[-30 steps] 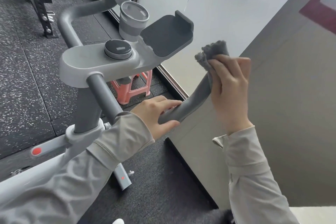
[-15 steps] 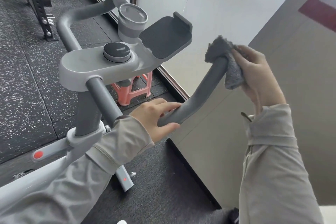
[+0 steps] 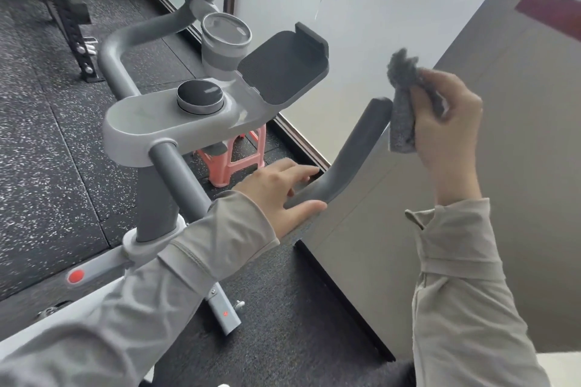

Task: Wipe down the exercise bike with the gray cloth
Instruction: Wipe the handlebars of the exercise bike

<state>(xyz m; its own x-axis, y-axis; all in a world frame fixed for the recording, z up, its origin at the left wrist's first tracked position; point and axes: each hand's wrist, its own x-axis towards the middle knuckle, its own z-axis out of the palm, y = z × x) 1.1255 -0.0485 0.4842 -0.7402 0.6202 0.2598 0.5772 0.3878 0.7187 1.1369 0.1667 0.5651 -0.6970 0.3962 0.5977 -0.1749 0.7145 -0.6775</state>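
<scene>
Two hands work the exercise bike (image 3: 176, 122): your right hand (image 3: 446, 122) pinches the gray cloth (image 3: 402, 110) beside the handlebar tip (image 3: 377, 110). Your left hand (image 3: 276, 195) rests loose-fingered on the handlebar's bend.

Speckled dark floor (image 3: 47, 141), pink stool (image 3: 234, 155), perhaps plastic

The fuzzy gray cloth (image 3: 401, 110) is looking napped and matt. Beside it, the dark gray handlebar grip (image 3: 355, 148) is showing a smooth, matt, rubber-like skin. Left of the grip, the light gray plastic console (image 3: 141, 122) is reading satin-smooth. Below, the black speckled floor (image 3: 47, 151) is appearing rough, rubbery.
</scene>
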